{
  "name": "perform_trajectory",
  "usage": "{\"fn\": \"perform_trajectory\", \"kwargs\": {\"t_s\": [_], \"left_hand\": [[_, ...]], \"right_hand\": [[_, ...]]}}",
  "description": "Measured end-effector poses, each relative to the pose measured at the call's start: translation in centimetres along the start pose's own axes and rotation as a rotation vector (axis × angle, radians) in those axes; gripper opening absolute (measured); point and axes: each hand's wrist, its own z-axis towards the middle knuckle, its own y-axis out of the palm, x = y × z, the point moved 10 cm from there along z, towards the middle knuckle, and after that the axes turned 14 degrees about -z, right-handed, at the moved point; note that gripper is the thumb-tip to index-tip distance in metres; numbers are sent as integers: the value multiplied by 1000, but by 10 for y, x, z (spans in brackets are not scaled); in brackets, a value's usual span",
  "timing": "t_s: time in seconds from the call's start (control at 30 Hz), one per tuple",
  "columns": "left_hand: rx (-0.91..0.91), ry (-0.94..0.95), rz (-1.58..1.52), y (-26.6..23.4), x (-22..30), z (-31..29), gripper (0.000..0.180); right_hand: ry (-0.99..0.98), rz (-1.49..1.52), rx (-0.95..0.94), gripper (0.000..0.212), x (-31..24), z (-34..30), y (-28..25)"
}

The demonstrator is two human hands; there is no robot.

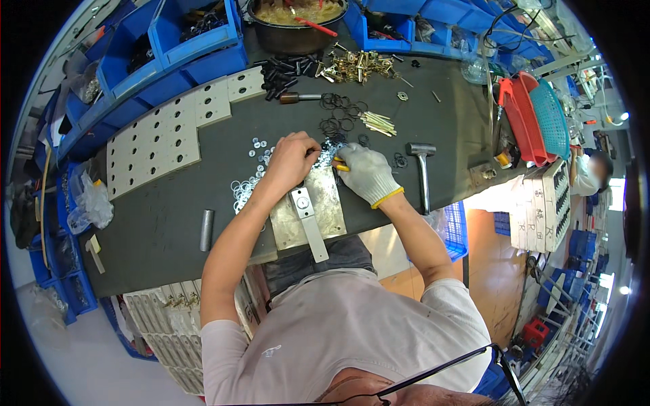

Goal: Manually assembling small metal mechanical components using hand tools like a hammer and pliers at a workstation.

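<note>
My bare left hand (290,161) is over the bench, its fingertips curled together beside a pile of small shiny parts (330,150). What those fingers hold, if anything, is hidden. My right hand (367,174), in a white knit glove with a yellow cuff, is closed around a yellow-handled tool (342,168) whose working end I cannot make out. Below both hands lies a bare metal plate (332,210). On it rests a flat metal bar (313,237) with a round silver piece (302,202) at its upper end, the lower end jutting past the plate's near edge.
Silver rings (242,193) lie left of the plate. A hammer (423,172) lies at right, a metal cylinder (206,230) at left. Beyond are black rings (333,127), brass-coloured bolts (359,68), a perforated board (156,142), blue bins (193,34) and a dark bowl (291,40).
</note>
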Motion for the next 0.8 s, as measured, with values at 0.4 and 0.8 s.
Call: {"fn": "perform_trajectory", "kwargs": {"t_s": [0.4, 0.8], "left_hand": [[25, -309, -243, -53, -1, -30, 20], [-377, -475, -320, -32, 19, -60, 21]], "right_hand": [[-134, -156, 10, 19, -20, 0, -6], [-78, 546, 260, 14, -72, -72, -40]]}}
